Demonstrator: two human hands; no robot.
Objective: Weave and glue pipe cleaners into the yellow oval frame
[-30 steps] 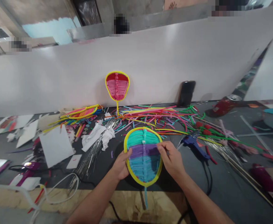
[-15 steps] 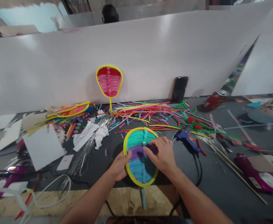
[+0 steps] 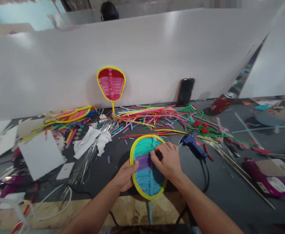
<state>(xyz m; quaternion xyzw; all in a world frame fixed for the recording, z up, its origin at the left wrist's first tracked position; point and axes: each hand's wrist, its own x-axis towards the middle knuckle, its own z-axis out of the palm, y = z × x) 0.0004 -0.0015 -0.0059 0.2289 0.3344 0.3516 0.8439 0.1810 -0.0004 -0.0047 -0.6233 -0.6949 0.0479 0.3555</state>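
An oval pipe-cleaner panel [image 3: 142,175] with a yellow rim is in front of me. It has teal, purple and blue bands, and a blue stem points down from it. My left hand [image 3: 127,175] is closed around its left edge, thumb on the front. Over the upper right of the panel, my right hand [image 3: 167,159] has thumb and forefinger pinched at the middle strip. Just above these fingertips runs a short row of clear beads [image 3: 154,140]. Whatever sits between the right fingertips is hidden.
A red and pink panel [image 3: 111,84] leans on the white partition. Behind my hands lie loose pipe cleaners [image 3: 152,115]. A blue glue gun [image 3: 194,145], phone [image 3: 185,92], red can [image 3: 223,102] and purple device [image 3: 266,178] stand or lie right. Paper scraps [image 3: 87,141] lie left.
The panel sits slightly lower in view and is turned a little. My right fingertips stay at the bead row, covering less of the purple band.
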